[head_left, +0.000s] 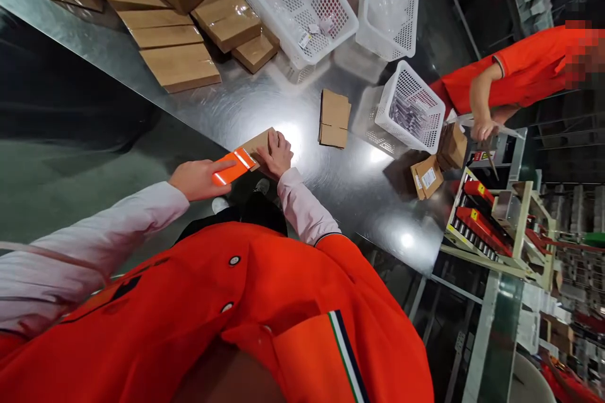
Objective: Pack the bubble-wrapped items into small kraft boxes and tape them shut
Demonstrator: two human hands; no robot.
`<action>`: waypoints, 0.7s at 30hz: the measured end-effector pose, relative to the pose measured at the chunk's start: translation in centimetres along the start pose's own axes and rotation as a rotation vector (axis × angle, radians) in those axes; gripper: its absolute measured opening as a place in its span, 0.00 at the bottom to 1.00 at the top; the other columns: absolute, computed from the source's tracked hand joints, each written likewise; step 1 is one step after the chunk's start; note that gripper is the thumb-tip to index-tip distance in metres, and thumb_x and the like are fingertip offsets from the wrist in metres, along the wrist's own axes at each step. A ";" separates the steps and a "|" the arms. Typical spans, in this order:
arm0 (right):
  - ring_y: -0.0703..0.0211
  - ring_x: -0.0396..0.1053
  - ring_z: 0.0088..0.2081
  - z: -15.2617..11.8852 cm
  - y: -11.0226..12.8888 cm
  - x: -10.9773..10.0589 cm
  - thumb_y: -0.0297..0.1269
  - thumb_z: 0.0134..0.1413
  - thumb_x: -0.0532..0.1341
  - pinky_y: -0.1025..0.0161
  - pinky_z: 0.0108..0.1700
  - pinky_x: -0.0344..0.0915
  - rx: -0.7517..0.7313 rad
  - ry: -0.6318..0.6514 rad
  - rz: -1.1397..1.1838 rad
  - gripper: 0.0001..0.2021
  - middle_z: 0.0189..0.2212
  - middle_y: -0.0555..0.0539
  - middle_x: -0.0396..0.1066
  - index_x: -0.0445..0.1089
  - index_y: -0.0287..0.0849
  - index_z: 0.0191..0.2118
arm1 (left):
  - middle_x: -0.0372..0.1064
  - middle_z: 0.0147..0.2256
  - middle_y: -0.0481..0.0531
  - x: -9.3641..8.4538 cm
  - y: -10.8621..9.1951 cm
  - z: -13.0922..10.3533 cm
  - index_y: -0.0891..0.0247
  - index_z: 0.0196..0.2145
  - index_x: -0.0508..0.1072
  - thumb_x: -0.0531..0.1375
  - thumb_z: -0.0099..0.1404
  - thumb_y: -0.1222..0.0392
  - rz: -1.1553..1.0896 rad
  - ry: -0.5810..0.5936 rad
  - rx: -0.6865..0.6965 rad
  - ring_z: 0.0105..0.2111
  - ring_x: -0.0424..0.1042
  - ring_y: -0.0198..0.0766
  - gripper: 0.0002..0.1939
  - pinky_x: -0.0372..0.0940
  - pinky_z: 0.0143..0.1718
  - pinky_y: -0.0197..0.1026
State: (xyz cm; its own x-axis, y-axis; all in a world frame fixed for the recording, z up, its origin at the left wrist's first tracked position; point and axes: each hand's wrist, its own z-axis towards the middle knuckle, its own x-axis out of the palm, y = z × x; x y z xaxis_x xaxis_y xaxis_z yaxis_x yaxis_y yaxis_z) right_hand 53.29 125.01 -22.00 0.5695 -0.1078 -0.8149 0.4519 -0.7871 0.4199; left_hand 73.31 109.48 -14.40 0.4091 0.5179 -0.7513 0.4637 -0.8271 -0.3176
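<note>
My left hand (197, 180) grips a glossy orange packet (232, 167) with bright reflections across it, just off the table's near edge. The packet's far end meets a small brown cardboard box (258, 142); I cannot tell whether it sits inside or against it. Around the box's far end curl the fingers of my right hand (278, 153), partly hiding it. The box lies at the edge of the shiny metal table (307, 192). A small stack of folded cardboard (334, 118) rests on the table beyond my right hand.
Several flat brown cartons (182, 66) pile up at the upper left. White baskets (347, 25) stand along the far side; a smaller basket (392, 107) holds small wrapped items. A co-worker's hand (483, 128) is near a carton-sealing machine (486, 208) at right.
</note>
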 end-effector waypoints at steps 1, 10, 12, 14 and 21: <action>0.37 0.54 0.78 0.1 -0.2 -0.2 0.55 0.80 0.53 0.36 0.75 0.63 0.001 0.001 0.031 0.33 0.81 0.40 0.53 0.59 0.49 0.81 | 0.79 0.60 0.63 0.0 0.0 0.0 0.58 0.79 0.66 0.58 0.73 0.42 -0.003 0.005 0.001 0.57 0.79 0.60 0.41 0.69 0.55 0.47; 0.37 0.57 0.77 -0.5 0.8 -0.3 0.64 0.69 0.66 0.41 0.75 0.63 0.051 -0.072 0.073 0.46 0.80 0.36 0.55 0.56 0.47 0.82 | 0.79 0.59 0.64 0.0 -0.1 0.0 0.59 0.79 0.66 0.57 0.74 0.43 0.025 -0.003 0.036 0.56 0.80 0.59 0.41 0.69 0.53 0.46; 0.37 0.58 0.76 -0.6 1.4 0.1 0.65 0.68 0.66 0.41 0.74 0.65 0.115 -0.123 0.062 0.49 0.79 0.34 0.56 0.53 0.45 0.83 | 0.79 0.58 0.64 0.0 -0.1 -0.1 0.59 0.79 0.66 0.57 0.74 0.44 0.026 0.001 0.036 0.56 0.80 0.60 0.41 0.69 0.53 0.47; 0.37 0.61 0.75 -0.4 1.6 0.3 0.63 0.71 0.64 0.42 0.74 0.66 0.163 -0.139 0.076 0.46 0.78 0.34 0.59 0.55 0.44 0.83 | 0.79 0.59 0.65 0.0 -0.1 -0.2 0.59 0.80 0.65 0.57 0.74 0.43 0.030 0.013 0.021 0.57 0.80 0.62 0.41 0.69 0.53 0.48; 0.39 0.61 0.75 0.4 1.7 0.6 0.56 0.76 0.60 0.42 0.72 0.68 0.160 -0.131 0.109 0.34 0.77 0.40 0.61 0.62 0.51 0.80 | 0.78 0.59 0.64 1.0 1.0 -2.0 0.57 0.80 0.64 0.55 0.75 0.43 0.042 0.027 0.022 0.55 0.80 0.60 0.41 0.70 0.52 0.46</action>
State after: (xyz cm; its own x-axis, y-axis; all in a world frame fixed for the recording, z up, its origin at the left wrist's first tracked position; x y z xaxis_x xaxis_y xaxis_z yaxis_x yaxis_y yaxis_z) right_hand 54.16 123.38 -21.96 0.5101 -0.2672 -0.8176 0.2720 -0.8516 0.4480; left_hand 75.71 109.57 -14.31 0.4490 0.4884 -0.7483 0.4286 -0.8525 -0.2992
